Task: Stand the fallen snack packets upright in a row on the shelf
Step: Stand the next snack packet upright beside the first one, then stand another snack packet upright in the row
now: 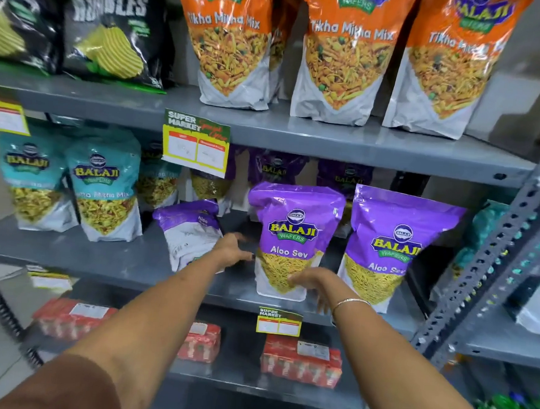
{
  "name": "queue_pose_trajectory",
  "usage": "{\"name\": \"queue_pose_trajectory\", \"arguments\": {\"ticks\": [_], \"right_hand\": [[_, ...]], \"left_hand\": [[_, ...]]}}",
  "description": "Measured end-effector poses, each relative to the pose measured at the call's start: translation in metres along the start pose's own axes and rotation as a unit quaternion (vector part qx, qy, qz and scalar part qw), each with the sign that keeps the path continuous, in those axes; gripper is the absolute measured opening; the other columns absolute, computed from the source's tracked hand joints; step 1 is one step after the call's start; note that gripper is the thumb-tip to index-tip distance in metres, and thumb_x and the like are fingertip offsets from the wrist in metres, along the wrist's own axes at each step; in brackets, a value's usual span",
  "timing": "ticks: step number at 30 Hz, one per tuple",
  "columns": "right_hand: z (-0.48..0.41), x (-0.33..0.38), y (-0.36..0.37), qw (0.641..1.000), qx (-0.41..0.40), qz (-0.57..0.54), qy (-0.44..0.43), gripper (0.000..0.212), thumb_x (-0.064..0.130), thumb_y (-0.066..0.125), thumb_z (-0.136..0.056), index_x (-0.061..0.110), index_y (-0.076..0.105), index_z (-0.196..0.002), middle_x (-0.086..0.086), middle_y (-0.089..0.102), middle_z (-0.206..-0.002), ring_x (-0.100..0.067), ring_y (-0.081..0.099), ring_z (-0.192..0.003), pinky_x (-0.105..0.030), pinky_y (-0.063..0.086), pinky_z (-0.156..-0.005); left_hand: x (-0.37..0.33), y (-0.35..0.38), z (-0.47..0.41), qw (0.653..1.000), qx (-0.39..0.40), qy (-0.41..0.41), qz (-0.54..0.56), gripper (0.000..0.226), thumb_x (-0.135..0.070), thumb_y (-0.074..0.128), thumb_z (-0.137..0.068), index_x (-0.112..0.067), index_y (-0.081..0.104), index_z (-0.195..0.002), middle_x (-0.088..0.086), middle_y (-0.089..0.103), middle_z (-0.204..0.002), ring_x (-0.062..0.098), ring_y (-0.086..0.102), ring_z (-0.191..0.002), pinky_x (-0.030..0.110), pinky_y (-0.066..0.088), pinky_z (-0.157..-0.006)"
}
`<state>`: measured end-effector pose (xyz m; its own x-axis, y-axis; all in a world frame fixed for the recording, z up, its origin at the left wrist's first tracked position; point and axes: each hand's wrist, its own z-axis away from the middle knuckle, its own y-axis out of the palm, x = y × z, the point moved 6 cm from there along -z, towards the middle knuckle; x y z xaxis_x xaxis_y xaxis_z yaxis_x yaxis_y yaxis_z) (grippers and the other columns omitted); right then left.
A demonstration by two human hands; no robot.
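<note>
Two hands blurred; left hand (234, 249) partly hides tilted packet (190, 230).

On the grey middle shelf (105, 256), two purple Aloo Sev packets (292, 237) stand upright side by side. Left of them a third purple packet (190, 230) leans back. The left hand (235, 249) and right hand (313, 280), fingers spread, flank the centre packet's base.
</note>
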<state>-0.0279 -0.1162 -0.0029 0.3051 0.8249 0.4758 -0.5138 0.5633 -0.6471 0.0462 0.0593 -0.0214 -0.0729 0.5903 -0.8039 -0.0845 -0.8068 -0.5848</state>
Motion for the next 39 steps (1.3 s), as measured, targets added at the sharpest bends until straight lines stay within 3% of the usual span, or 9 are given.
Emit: {"name": "queue_pose_trajectory", "arguments": {"ticks": [7,10,16,20,22,26,32,36,39], "right_hand": [[-0.029,0.053,0.036,0.994,0.036,0.081,0.066,0.057,0.049,0.025,-0.097,-0.001,0.052,-0.083,-0.016,0.056,-0.085,-0.03,0.061,-0.082,-0.041,0.043,-0.098],[-0.065,0.089,0.05,0.999,0.002,0.012,0.039,0.062,0.049,0.033,-0.095,-0.007,0.052,-0.113,-0.014,0.048,-0.07,-0.025,0.048,-0.057,-0.045,0.049,-0.078],[-0.11,0.154,0.044,0.972,-0.229,-0.044,-0.04,0.051,0.036,0.044,-0.094,-0.003,0.052,-0.127,-0.024,0.052,-0.135,-0.034,0.05,-0.126,-0.034,0.04,-0.103],[-0.152,0.159,0.067,0.957,-0.168,-0.233,-0.039,0.048,0.028,0.051,-0.093,-0.002,0.049,-0.13,-0.014,0.052,-0.137,-0.029,0.049,-0.129,-0.028,0.041,-0.096],[-0.169,0.159,0.079,0.93,-0.103,-0.349,-0.045,0.038,0.017,0.053,-0.092,-0.003,0.053,-0.124,-0.011,0.061,-0.125,-0.024,0.057,-0.119,-0.027,0.044,-0.101],[-0.176,0.154,0.079,0.913,-0.047,-0.404,-0.038,0.006,0.011,0.066,-0.083,0.005,0.065,-0.082,0.004,0.071,-0.05,-0.006,0.068,-0.048,-0.014,0.052,-0.047],[-0.179,0.159,0.073,0.942,-0.013,-0.334,0.027,0.024,0.012,0.078,-0.064,0.01,0.066,-0.085,-0.007,0.065,-0.088,-0.029,0.06,-0.104,-0.046,0.044,-0.103],[-0.164,0.183,0.072,0.917,-0.036,-0.396,-0.002,0.02,0.003,0.063,-0.082,0.017,0.052,-0.073,-0.001,0.056,-0.074,-0.014,0.055,-0.07,-0.033,0.05,-0.076],[-0.168,0.191,0.08,0.883,-0.074,-0.459,-0.062,0.033,0.0,0.071,-0.064,0.009,0.059,-0.094,-0.013,0.065,-0.091,-0.021,0.061,-0.078,-0.025,0.05,-0.059]], "left_hand": [[0.033,-0.083,-0.006,0.991,-0.13,-0.025,-0.031,0.03,-0.013,0.06,-0.084,0.005,0.062,-0.109,0.022,0.065,-0.112,0.033,0.057,-0.113,0.03,0.042,-0.08],[0.071,-0.108,-0.021,0.989,-0.118,-0.061,-0.068,0.047,-0.026,0.058,-0.085,0.003,0.053,-0.122,0.022,0.056,-0.129,0.036,0.053,-0.118,0.037,0.044,-0.096],[0.142,-0.133,-0.041,0.979,-0.021,-0.156,0.13,0.062,-0.03,0.065,-0.082,-0.009,0.041,-0.135,0.011,0.045,-0.141,0.034,0.045,-0.128,0.04,0.045,-0.09],[0.163,-0.116,-0.056,0.935,0.089,-0.239,0.246,0.057,-0.036,0.061,-0.083,-0.011,0.041,-0.13,0.014,0.049,-0.128,0.032,0.053,-0.104,0.046,0.043,-0.093],[0.162,-0.106,-0.059,0.917,0.139,-0.251,0.276,0.036,-0.034,0.06,-0.085,-0.011,0.048,-0.11,0.011,0.053,-0.094,0.024,0.049,-0.075,0.05,0.036,-0.105],[0.161,-0.106,-0.067,0.927,0.177,-0.24,0.226,0.021,-0.027,0.064,-0.082,-0.013,0.049,-0.078,0.003,0.051,-0.071,0.016,0.046,-0.063,0.044,0.038,-0.099],[0.146,-0.128,-0.093,0.967,0.122,-0.098,0.199,0.058,-0.008,0.075,-0.072,-0.008,0.047,-0.122,0.004,0.062,-0.098,0.02,0.06,-0.086,0.031,0.053,-0.062],[0.133,-0.142,-0.104,0.988,-0.037,0.01,0.148,0.068,-0.009,0.083,-0.058,-0.008,0.05,-0.118,0.012,0.065,-0.117,0.028,0.061,-0.106,0.035,0.052,-0.086],[0.126,-0.143,-0.096,0.987,-0.086,0.033,0.131,0.069,-0.002,0.077,-0.061,-0.006,0.049,-0.124,0.016,0.064,-0.121,0.027,0.06,-0.109,0.024,0.042,-0.074]]}}
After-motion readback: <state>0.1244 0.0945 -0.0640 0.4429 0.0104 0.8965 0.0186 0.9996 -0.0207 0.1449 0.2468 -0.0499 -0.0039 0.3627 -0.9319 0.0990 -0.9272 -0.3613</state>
